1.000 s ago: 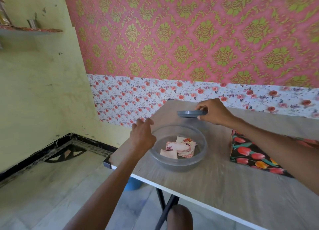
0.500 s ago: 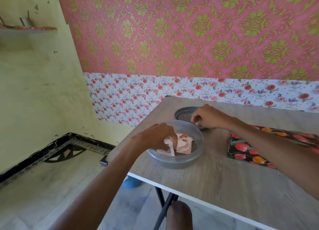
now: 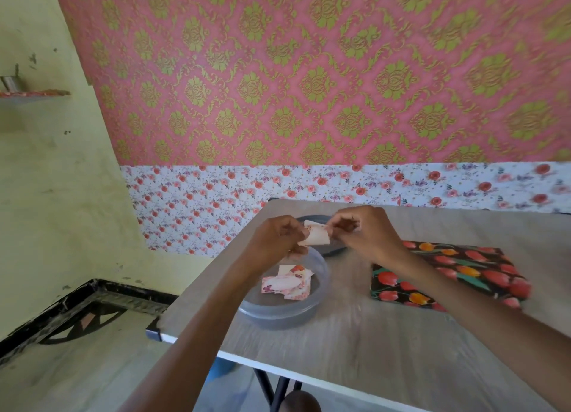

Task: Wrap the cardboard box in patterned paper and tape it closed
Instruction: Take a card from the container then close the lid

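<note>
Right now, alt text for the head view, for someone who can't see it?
The left hand and right hand pinch a paper scrap above a clear bowl of scraps on a table. A lid lies behind it, a wrapped box to its right.

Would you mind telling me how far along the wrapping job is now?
Done: the flat box in black tulip-patterned paper lies covered on the grey table. In hand: the left hand and right hand pinch a small floral paper piece above the clear plastic bowl holding more. Left: probably sticking such pieces over seams, not visible here.
</note>
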A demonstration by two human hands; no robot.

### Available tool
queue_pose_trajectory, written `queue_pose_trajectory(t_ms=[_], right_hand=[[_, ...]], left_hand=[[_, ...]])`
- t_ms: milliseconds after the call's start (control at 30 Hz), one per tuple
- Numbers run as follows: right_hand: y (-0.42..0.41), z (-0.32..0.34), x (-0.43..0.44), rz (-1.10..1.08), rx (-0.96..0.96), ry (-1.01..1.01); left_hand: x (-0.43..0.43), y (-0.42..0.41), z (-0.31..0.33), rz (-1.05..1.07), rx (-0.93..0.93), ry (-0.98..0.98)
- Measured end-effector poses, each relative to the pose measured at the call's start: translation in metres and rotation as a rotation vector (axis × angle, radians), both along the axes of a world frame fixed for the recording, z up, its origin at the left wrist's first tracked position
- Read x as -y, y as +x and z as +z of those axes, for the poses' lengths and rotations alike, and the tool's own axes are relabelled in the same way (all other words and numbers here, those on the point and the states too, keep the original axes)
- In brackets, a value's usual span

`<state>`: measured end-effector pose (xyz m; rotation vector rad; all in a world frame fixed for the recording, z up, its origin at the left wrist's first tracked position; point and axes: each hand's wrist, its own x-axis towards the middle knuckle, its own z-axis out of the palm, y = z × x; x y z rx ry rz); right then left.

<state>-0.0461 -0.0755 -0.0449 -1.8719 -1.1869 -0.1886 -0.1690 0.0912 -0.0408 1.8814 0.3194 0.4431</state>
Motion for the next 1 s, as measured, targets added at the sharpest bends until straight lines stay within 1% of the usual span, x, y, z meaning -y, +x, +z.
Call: queue_pose_trajectory(t_ms=[67, 133, 167, 200, 300, 400, 500, 700, 833, 1000], right_hand=[[0.001, -0.003, 0.016, -0.078, -0.002, 0.062], [0.002, -0.004, 0.033, -0.145, -0.025, 0.108], [0.003, -0.005, 0.041, -0.167, -0.043, 0.125], [0.004, -0.007, 0.048, -0.183, -0.059, 0.131], [0.009, -0.009, 0.072, -0.222, -0.12, 0.144], [0.016, -0.011, 0.101, -0.301, -0.115, 0.157], [0.019, -0.015, 0.12, -0.306, -0.074, 0.19], [0.025, -0.02, 0.142, -0.302, 0.08, 0.168], [0.036, -0.021, 0.159, -0.336, 0.069, 0.19], [0.046, -0.021, 0.177, -0.334, 0.045, 0.211]], left_hand=[[0.018, 0.009, 0.0, 0.002, 0.058, -0.167], [0.036, 0.019, -0.005, 0.019, 0.14, -0.245], [0.044, 0.024, -0.01, 0.041, 0.184, -0.21], [0.051, 0.03, -0.014, 0.063, 0.222, -0.134], [0.072, 0.046, -0.023, 0.067, 0.25, 0.101], [0.096, 0.061, -0.022, 0.02, 0.225, 0.172], [0.115, 0.071, -0.021, -0.004, 0.213, 0.181], [0.146, 0.086, -0.024, -0.08, 0.216, 0.142], [0.163, 0.096, -0.026, -0.153, 0.216, 0.06], [0.179, 0.109, -0.027, -0.199, 0.207, 0.048]])
